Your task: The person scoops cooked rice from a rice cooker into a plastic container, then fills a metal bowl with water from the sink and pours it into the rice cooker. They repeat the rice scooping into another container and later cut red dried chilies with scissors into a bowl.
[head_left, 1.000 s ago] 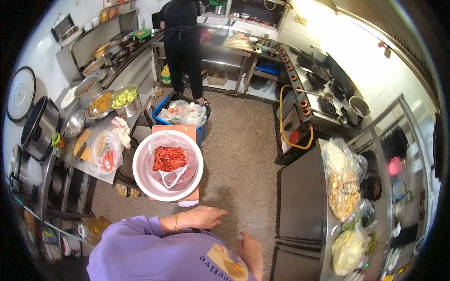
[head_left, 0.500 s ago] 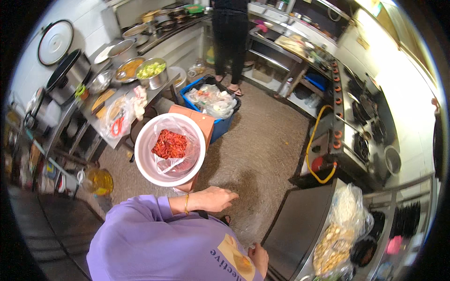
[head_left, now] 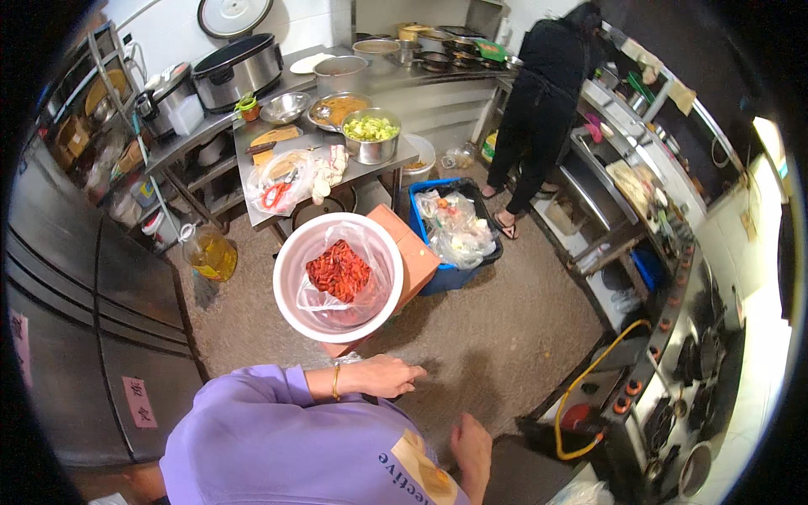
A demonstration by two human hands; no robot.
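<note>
My left hand [head_left: 387, 376], with a gold bracelet on its wrist, hangs in front of my body with loosely extended fingers and nothing in it. Low at my right side is my right hand [head_left: 470, 444], slightly blurred, its fingers pointing forward; no held thing shows. Nearest to the left hand is a white round tub [head_left: 290, 286] beyond it, not touched. Inside the tub, a clear plastic bag [head_left: 379, 268] holds a heap of red chilli-like pieces [head_left: 338, 271]. The tub stands on an orange-brown block [head_left: 410, 252].
A blue bin [head_left: 418, 217] with bagged waste stands behind the block. At left, a steel table [head_left: 248, 168] carries a knife and a pot of chopped green vegetables [head_left: 372, 130]. An oil jug [head_left: 209, 252] is on the floor. Another person [head_left: 547, 93] works at the far counter; a yellow hose [head_left: 562, 404] hangs by the stove.
My view has turned left, bringing more of the steel cabinets into sight. The right hand has shifted slightly forward. The other person now leans toward the right-hand counter.
</note>
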